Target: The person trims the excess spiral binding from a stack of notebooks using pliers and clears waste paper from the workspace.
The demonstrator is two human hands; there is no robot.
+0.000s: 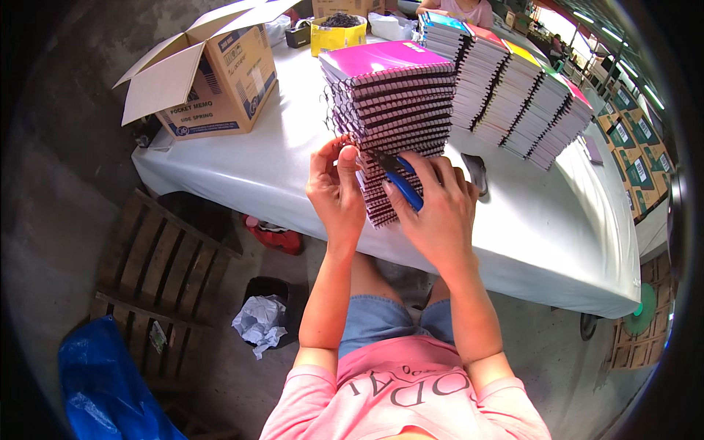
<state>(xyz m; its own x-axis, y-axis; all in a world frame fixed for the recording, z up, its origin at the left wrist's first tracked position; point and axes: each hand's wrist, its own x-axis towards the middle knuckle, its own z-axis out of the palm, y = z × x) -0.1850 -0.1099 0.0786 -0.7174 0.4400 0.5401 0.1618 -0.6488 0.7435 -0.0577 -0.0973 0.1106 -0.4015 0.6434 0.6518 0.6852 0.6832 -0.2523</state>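
A tall stack of spiral-bound notebooks with a magenta top cover stands on the white-covered table in front of me. Its dark spiral coils line the side facing me. My left hand is at the stack's left corner, thumb and fingertips pinched at the end of a coil; the exact grip is partly hidden. In my right hand is a pair of blue-handled cutting pliers. Their dark jaws point left, close to the coils and my left fingertips.
More notebook stacks stand behind and to the right. At the far left is an open cardboard box, with a yellow tub of dark scraps at the back. A dark object lies right of my hand. Below are a bin and wooden pallet.
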